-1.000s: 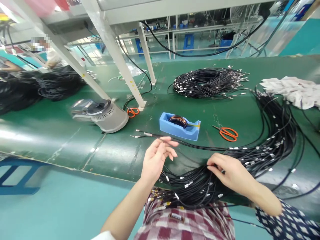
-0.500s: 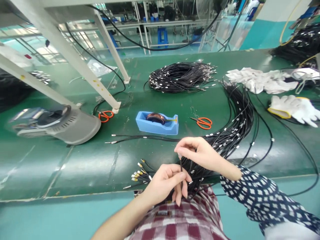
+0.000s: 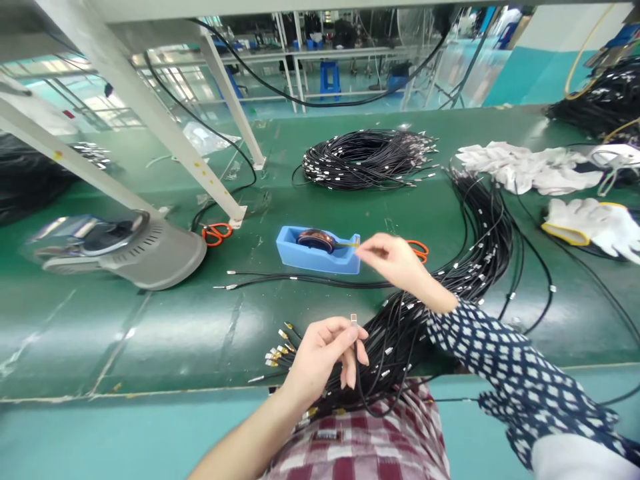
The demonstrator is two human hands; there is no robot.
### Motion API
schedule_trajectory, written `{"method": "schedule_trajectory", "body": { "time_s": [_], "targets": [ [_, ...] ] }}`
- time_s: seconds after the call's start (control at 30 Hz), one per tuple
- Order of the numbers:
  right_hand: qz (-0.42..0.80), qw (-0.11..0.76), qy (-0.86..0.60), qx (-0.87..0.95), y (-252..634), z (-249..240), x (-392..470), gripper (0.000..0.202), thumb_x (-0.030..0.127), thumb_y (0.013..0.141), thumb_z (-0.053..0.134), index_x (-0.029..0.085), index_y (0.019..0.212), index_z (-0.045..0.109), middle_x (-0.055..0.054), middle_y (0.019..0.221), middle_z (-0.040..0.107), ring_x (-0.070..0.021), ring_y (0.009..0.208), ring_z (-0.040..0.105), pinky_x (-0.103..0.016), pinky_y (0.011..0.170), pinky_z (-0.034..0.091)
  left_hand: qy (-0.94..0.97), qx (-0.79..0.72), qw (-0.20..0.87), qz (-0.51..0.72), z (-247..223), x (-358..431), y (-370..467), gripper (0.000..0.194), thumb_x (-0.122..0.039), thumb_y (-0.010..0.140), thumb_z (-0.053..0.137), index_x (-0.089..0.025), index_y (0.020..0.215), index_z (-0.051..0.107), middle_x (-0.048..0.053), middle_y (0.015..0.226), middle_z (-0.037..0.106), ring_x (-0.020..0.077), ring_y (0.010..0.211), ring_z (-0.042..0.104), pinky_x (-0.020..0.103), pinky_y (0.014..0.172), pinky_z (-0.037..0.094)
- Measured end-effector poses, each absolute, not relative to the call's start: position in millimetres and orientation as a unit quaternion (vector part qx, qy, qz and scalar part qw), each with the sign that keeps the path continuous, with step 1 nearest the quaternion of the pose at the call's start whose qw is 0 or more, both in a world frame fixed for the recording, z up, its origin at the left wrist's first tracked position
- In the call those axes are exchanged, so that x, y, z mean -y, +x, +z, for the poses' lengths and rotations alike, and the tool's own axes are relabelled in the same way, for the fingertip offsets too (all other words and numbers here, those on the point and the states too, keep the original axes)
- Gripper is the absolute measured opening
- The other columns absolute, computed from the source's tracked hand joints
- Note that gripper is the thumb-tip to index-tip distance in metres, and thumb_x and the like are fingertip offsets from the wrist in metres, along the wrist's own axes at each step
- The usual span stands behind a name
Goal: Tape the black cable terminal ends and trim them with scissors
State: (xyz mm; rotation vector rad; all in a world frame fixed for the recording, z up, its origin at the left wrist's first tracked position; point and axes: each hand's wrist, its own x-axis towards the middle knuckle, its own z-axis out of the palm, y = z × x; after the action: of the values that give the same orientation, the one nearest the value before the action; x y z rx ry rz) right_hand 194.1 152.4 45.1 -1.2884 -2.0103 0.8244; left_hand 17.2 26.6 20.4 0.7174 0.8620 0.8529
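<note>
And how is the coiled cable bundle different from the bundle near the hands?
The coiled bundle lies in a ring, while the near bundle stretches in a long curve. The coiled bundle rests wholly on the table; the near bundle runs over the front edge. Both have black cables with pale tags.

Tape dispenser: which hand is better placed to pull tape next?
Right, I'd say. The right hand has its fingertips at the tape end of the dispenser; the left hand is lower, holding a cable end.

Counted: blue tape dispenser (image 3: 318,259), one; brown tape roll (image 3: 316,241), one; orange-handled scissors (image 3: 217,234), two pairs; round black cable coil (image 3: 367,175) at bench centre, one.
</note>
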Motion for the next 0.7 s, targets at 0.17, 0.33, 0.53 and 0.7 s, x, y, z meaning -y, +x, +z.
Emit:
{"method": "schedule_trajectory", "body": {
  "time_s": [0.17, 0.33, 0.53, 0.7],
  "targets": [
    [0.229, 0.228, -0.533, 0.782, 186, 52, -200, 0.019, 0.029, 0.087, 0.060, 0.020, 0.082, 0.076, -0.008, 0.091, 0.066, -0.0187, 0.079, 0.057, -0.032, 0.075, 0.040, 0.317, -0.407, 0.761, 0.393, 21, -26, 19, 0.037, -0.045, 0.080, 0.072, -0.009, 0.082, 0.066, 0.006, 0.061, 0.070, 0.0091, 0.032, 0.055, 0.015, 0.031, 0.035],
    [0.261, 0.130, -0.534, 0.793, 177, 62, -218, 0.020, 0.038, 0.078, 0.069, 0.021, 0.073, 0.077, -0.006, 0.082, 0.068, -0.0178, 0.073, 0.056, -0.029, 0.065, 0.036, 0.316, -0.403, 0.765, 0.390, 19, -24, 18, 0.036, -0.045, 0.081, 0.071, -0.010, 0.083, 0.066, 0.006, 0.062, 0.070, 0.0091, 0.033, 0.056, 0.015, 0.031, 0.035],
    [0.367, 0.098, -0.509, 0.773, 178, 61, -233, 0.020, 0.036, 0.073, 0.068, 0.019, 0.069, 0.076, -0.002, 0.073, 0.072, -0.0141, 0.068, 0.057, -0.026, 0.062, 0.039, 0.314, -0.396, 0.772, 0.385, 20, -26, 20, 0.036, -0.045, 0.081, 0.071, -0.009, 0.083, 0.066, 0.005, 0.062, 0.070, 0.0083, 0.033, 0.055, 0.015, 0.031, 0.034],
    [0.409, 0.115, -0.508, 0.749, 184, 66, -233, 0.023, 0.038, 0.071, 0.068, 0.017, 0.066, 0.075, -0.004, 0.076, 0.073, -0.0163, 0.075, 0.058, -0.027, 0.067, 0.040, 0.309, -0.386, 0.779, 0.386, 22, -25, 19, 0.036, -0.045, 0.081, 0.072, -0.010, 0.083, 0.065, 0.005, 0.061, 0.069, 0.0078, 0.032, 0.055, 0.014, 0.031, 0.034]
  ]
}}
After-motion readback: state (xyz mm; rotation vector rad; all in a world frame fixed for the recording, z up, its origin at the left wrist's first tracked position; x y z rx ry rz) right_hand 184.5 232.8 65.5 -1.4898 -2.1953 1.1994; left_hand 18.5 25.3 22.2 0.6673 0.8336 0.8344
